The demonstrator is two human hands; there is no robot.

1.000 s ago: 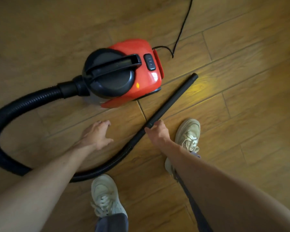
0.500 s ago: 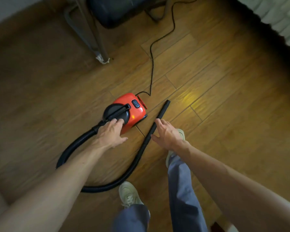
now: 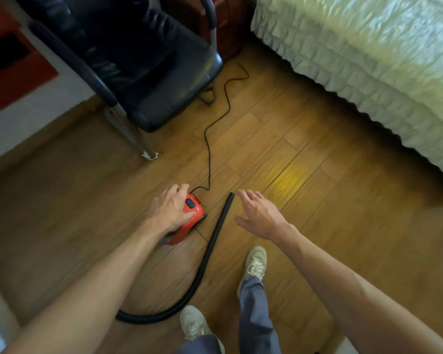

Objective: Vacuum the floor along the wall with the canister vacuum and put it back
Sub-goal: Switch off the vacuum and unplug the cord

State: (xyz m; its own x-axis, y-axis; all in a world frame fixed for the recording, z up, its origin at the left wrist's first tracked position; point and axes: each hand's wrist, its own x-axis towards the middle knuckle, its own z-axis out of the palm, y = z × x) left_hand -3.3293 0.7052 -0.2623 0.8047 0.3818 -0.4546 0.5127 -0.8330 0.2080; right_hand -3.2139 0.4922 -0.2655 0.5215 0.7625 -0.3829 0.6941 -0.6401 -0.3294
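Left hand [image 3: 170, 213] grips the top of the red canister vacuum [image 3: 186, 229], fingers curled over it and thumb against the near side, probably to lift it or carry it. Right hand [image 3: 261, 217] is spread and holds nothing, hovering just to the right of the black hose tube [image 3: 221, 221] without touching it; my guess is it is free to gather the tube. The vacuum sits on the wooden floor [image 3: 317, 238] directly under the left hand, and its tube lies between the two hands. The power cord [image 3: 208, 159] trails away beyond the left hand toward a dark chair [image 3: 164, 72]; its plug end is lost under the seat. The carrying handle is hidden by the palm. The hose's junction with the canister is behind the left forearm. Frilled bed [image 3: 368, 72] beyond the right hand, cut off by the frame.
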